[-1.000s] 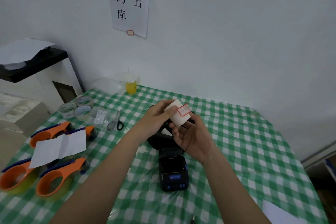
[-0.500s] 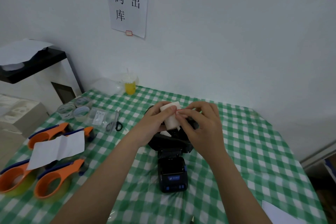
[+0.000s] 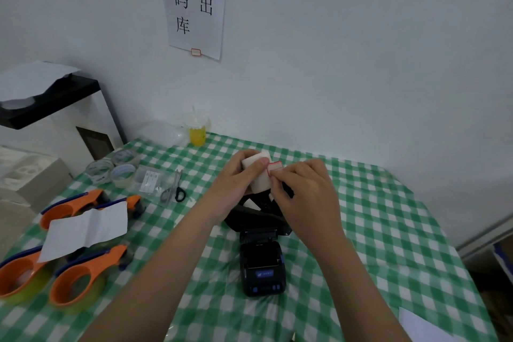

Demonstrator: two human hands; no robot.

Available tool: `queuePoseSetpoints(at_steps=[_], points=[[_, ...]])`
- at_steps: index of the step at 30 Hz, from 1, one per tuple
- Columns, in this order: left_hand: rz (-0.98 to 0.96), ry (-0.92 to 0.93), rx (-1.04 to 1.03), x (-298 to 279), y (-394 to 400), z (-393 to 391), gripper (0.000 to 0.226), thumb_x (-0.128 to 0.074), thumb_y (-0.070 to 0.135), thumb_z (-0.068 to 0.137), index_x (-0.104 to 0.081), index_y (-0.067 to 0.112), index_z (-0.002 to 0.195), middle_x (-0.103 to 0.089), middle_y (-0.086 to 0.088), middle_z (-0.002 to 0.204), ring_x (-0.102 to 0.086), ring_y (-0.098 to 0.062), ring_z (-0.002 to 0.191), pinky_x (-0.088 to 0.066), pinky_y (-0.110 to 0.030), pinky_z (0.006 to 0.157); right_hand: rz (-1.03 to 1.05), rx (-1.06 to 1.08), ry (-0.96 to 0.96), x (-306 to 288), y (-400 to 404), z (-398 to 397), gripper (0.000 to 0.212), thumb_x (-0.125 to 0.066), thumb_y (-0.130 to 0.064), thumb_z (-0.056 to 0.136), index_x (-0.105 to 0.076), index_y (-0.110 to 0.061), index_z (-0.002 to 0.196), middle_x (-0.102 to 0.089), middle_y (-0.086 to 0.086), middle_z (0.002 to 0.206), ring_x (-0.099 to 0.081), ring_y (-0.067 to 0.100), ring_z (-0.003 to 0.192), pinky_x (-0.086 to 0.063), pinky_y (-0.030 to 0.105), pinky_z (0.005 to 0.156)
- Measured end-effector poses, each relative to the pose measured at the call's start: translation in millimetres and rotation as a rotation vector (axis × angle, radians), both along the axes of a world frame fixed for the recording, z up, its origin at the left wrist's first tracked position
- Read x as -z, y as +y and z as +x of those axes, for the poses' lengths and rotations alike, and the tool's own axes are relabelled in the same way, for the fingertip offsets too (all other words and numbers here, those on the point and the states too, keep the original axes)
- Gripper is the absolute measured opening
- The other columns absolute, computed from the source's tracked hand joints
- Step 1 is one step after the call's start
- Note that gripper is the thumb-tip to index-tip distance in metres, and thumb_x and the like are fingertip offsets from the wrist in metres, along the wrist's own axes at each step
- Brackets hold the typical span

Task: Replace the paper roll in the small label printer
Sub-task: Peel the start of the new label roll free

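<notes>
Peeled label [image 3: 274, 168] now lifts off roll [image 3: 259, 175].

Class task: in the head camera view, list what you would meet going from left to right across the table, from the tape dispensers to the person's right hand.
orange tape dispensers → clear tape rolls → scissors → left hand → paper roll → right hand

The small black label printer [image 3: 262, 264] sits mid-counter [image 3: 374, 230], both hands holding a white paper roll [image 3: 259, 175] above it; orange tape dispensers [image 3: 75, 275] lie left, black-handled scissors [image 3: 173, 191] behind them
</notes>
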State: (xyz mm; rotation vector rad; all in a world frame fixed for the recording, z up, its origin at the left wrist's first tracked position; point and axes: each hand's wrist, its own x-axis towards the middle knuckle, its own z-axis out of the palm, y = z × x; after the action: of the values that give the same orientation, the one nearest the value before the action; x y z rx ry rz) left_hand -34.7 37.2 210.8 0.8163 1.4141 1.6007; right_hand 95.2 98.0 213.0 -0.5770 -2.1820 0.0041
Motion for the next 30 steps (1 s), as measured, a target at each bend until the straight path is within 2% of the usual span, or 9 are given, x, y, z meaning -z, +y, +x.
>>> queuePoseSetpoints(at_steps=[5,8,10,14,18,21,23,25,30], points=[[0.009,0.042,-0.038,-2.7,-1.0,1.6,0.009,-0.055,0.033,0.089,-0.055,0.031,0.098,-0.06,0.003,0.104,-0.062,-0.008,0.089,-0.054,-0.024,0.076,0.108,0.014,-0.072,-1.3,2.4,-0.9,0.019,-0.059,-0.018,0.083,-0.069,-0.012,0.067,-0.067,-0.001,0.063,-0.055,0.02,0.065,-0.05,0.031,0.057],[0.009,0.058,-0.04,-4.8,-2.3,1.7,0.006,-0.055,0.033,0.089,-0.055,0.032,0.095,-0.061,0.004,0.102,-0.063,-0.009,0.088,-0.054,-0.023,0.074,0.11,0.027,-0.063,-0.1,1.4,-3.0,0.019,-0.06,-0.017,0.082,-0.069,-0.012,0.067,-0.068,-0.001,0.063,-0.057,0.019,0.062,-0.045,0.026,0.059],[0.005,0.058,-0.042,-5.4,-2.5,1.2,0.006,-0.055,0.033,0.089,-0.056,0.031,0.095,-0.061,0.004,0.101,-0.063,-0.008,0.088,-0.055,-0.023,0.072,0.035,0.016,-0.026,1.5,1.3,-5.0,0.019,-0.059,-0.018,0.083,-0.07,-0.011,0.069,-0.069,-0.001,0.065,-0.058,0.019,0.062,-0.043,0.026,0.062],[-0.002,0.041,-0.049,-6.5,-2.2,-0.2,0.008,-0.056,0.033,0.088,-0.056,0.031,0.097,-0.061,0.002,0.105,-0.062,-0.011,0.09,-0.054,-0.027,0.077,-0.252,-0.037,0.058,-2.4,-1.2,-1.2,0.024,-0.054,-0.027,0.084,-0.073,-0.015,0.079,-0.07,-0.004,0.067,-0.052,0.01,0.069,-0.036,0.007,0.069],[0.004,0.041,-0.045,-8.9,-1.3,-2.4,0.015,-0.057,0.033,0.087,-0.056,0.028,0.101,-0.061,-0.001,0.109,-0.063,-0.012,0.092,-0.054,-0.026,0.075,-0.257,-0.054,0.073,-5.0,-3.0,0.2,0.026,-0.052,-0.029,0.086,-0.074,-0.015,0.086,-0.072,-0.004,0.071,-0.049,0.007,0.076,-0.032,-0.002,0.074],[0.005,0.053,-0.044,-9.3,-0.6,-1.3,0.012,-0.057,0.033,0.088,-0.056,0.029,0.099,-0.061,-0.002,0.108,-0.063,-0.012,0.091,-0.056,-0.027,0.077,-0.201,-0.032,0.083,-2.4,-3.0,-1.7,0.022,-0.055,-0.026,0.085,-0.074,-0.014,0.087,-0.074,-0.003,0.077,-0.057,0.006,0.071,-0.037,0.008,0.074],[0.006,0.059,-0.051,-9.2,-0.3,0.0,0.009,-0.058,0.033,0.088,-0.057,0.031,0.097,-0.061,-0.001,0.106,-0.063,-0.012,0.09,-0.056,-0.027,0.076,-0.162,-0.011,0.083,0.2,-3.3,-4.0,0.02,-0.057,-0.025,0.085,-0.074,-0.014,0.086,-0.074,-0.003,0.078,-0.062,0.013,0.07,-0.04,0.015,0.071],[0.005,0.064,-0.054,-9.4,0.1,1.0,0.009,-0.058,0.034,0.087,-0.057,0.031,0.096,-0.062,0.001,0.104,-0.063,-0.011,0.09,-0.055,-0.026,0.075,-0.161,0.007,0.094,0.1,-3.8,-5.8,0.017,-0.058,-0.023,0.084,-0.073,-0.014,0.084,-0.073,-0.003,0.075,-0.062,0.013,0.067,-0.041,0.016,0.068],[0.014,0.016,-0.045,-10.7,0.8,-0.3,0.01,-0.058,0.032,0.088,-0.057,0.028,0.097,-0.061,0.001,0.103,-0.063,-0.011,0.089,-0.056,-0.03,0.08,-0.444,-0.078,0.177,-5.2,-2.9,-2.6,0.015,-0.06,-0.023,0.086,-0.073,-0.018,0.091,-0.073,-0.006,0.081,-0.063,0.01,0.074,-0.051,0.021,0.066]])
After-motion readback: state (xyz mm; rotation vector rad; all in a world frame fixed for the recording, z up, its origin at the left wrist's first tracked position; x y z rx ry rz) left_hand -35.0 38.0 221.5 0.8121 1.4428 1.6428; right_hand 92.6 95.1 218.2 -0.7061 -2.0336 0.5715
